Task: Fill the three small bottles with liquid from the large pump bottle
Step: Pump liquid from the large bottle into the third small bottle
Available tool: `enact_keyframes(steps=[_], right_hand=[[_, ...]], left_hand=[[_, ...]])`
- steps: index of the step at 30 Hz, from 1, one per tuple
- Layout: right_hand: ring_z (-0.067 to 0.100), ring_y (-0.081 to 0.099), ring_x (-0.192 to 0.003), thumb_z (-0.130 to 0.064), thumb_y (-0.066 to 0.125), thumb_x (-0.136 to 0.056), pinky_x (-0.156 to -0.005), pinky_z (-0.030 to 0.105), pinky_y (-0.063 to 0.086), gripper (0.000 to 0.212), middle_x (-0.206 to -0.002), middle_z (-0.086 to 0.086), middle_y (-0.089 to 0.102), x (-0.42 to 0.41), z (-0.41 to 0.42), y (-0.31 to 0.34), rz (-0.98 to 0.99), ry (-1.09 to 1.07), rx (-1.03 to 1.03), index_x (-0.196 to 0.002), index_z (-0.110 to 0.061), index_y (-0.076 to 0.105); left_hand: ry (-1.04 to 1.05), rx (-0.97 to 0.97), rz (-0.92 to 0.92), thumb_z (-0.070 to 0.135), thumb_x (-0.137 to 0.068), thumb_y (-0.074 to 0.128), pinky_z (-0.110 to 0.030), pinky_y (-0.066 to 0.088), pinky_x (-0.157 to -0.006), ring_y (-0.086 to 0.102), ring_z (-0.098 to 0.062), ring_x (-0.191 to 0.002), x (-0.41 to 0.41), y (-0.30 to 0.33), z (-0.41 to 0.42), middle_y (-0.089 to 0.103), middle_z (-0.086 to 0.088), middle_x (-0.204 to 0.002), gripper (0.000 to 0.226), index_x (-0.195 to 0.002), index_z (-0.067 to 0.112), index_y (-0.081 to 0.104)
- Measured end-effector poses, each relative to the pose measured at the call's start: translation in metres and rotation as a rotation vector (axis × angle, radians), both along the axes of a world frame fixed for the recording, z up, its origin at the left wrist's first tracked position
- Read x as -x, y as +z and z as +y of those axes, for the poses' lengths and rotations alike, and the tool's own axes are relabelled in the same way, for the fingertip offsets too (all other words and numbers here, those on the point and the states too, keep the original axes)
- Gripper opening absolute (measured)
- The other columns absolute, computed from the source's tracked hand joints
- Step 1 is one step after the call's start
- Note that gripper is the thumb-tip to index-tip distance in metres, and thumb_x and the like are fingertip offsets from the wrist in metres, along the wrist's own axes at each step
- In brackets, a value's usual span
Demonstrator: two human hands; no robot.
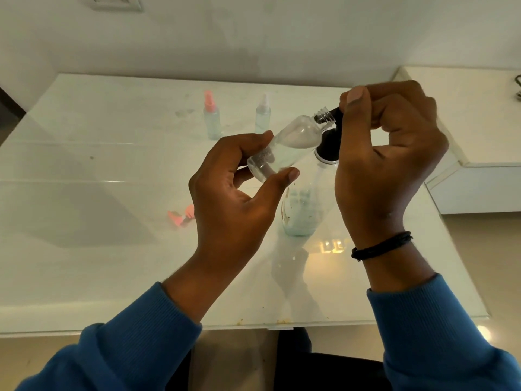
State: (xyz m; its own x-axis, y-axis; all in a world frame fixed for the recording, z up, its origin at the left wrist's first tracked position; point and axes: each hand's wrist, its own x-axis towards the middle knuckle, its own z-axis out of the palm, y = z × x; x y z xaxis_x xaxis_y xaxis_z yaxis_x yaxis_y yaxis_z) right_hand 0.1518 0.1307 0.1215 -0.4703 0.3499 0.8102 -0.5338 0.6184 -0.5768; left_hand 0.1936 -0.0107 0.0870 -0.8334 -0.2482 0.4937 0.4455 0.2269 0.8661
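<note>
Both hands meet: left hand (236, 193) tilts small bottle (287, 145) to right hand's (389, 142) pump nozzle (335, 112).

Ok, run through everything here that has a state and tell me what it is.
Open bottle: uncapped, tilted, held by left hand.
Pump bottle: upright, right hand on pump.
Pink-capped bottle: capped, upright.
White-capped bottle: capped, upright.
Pink cap: lying loose.

The pump bottle (303, 210) stands on the counter (84, 165), right of centre. Above it the left hand (239, 193) holds a small bottle (284, 143) tilted, its mouth at the pump spout under the right hand (386, 153). Two capped bottles (212, 119) (263, 114) stand side by side behind, and a loose cap (181, 215) lies left of the pump bottle.
</note>
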Motion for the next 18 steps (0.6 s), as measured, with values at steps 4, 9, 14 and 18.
enact_keyframes(steps=[4,9,14,18], right_hand=[[0.014,0.049,-0.069,-0.007,0.065,-0.097,-0.065,0.044,0.042,0.030,-0.074,-0.008,0.056,0.0020,-0.0032,-0.0058,-0.010,0.013,0.025,-0.067,-0.010,0.065],[0.003,0.047,-0.071,-0.009,0.065,-0.097,-0.070,0.036,0.041,0.030,-0.072,-0.007,0.058,0.0025,0.0009,-0.0013,-0.007,0.018,0.014,-0.067,-0.011,0.066],[0.005,0.048,-0.069,-0.010,0.064,-0.098,-0.069,0.034,0.041,0.032,-0.071,-0.006,0.059,0.0023,0.0015,-0.0017,0.001,0.006,0.017,-0.067,-0.008,0.067],[0.011,0.049,-0.067,-0.009,0.064,-0.098,-0.066,0.044,0.043,0.033,-0.071,-0.004,0.058,0.0020,-0.0007,-0.0052,-0.010,0.011,0.028,-0.065,-0.006,0.065]], left_hand=[[0.019,0.031,-0.010,0.020,-0.083,0.086,-0.035,0.062,-0.091,0.070,-0.023,-0.108,0.0011,-0.0017,-0.0023,0.071,-0.005,-0.116,0.041,-0.118,0.010,0.067],[0.017,0.026,-0.001,0.019,-0.083,0.086,-0.031,0.061,-0.092,0.069,-0.022,-0.109,0.0020,0.0006,-0.0016,0.071,-0.003,-0.116,0.042,-0.119,0.009,0.067],[0.021,0.039,0.002,0.020,-0.083,0.086,-0.034,0.062,-0.091,0.070,-0.024,-0.110,0.0018,0.0005,-0.0021,0.071,-0.004,-0.117,0.043,-0.120,0.008,0.067],[0.026,0.036,-0.022,0.023,-0.083,0.086,-0.036,0.062,-0.090,0.070,-0.023,-0.111,0.0019,-0.0011,-0.0031,0.072,-0.003,-0.119,0.044,-0.121,0.009,0.068]])
